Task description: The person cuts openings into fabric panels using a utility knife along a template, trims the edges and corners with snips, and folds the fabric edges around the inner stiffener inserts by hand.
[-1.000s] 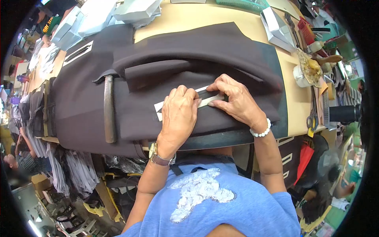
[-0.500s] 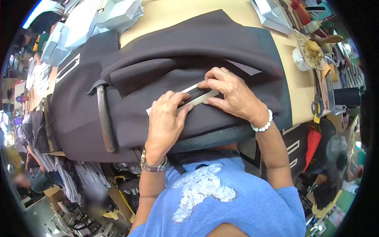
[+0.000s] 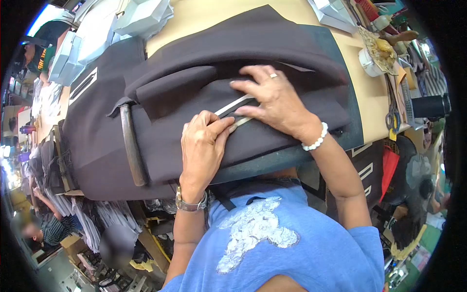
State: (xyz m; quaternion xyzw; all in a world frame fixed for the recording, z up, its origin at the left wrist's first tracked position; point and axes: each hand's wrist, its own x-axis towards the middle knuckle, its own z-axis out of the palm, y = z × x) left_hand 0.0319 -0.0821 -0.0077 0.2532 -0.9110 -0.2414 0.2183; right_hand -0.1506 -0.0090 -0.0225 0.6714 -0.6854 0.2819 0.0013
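Dark brown material [image 3: 170, 141] is spread over the table, with a fold arching behind my hands. A narrow frame with white edges [image 3: 235, 105] lies on it. My left hand [image 3: 203, 141] pinches the frame's left part between thumb and fingers, hiding that end. Over the frame's right end, my right hand [image 3: 272, 97] has its fingers spread, thumb close to the lower white edge, nothing held. A hammer [image 3: 130, 143] rests on the material to the left of my left hand.
White paper pieces [image 3: 143, 17] are stacked at the back left. On the right are a white tub [image 3: 371, 63], scissors [image 3: 392, 119] and a black cylinder [image 3: 430, 106]. Another framed slot [image 3: 83, 86] shows at the far left. Co-workers are at the left edge.
My right hand has let go of the frame's right end, lifted and opened its fingers. My left hand keeps its pinch. The view has shifted, so the table sits higher than a second ago.
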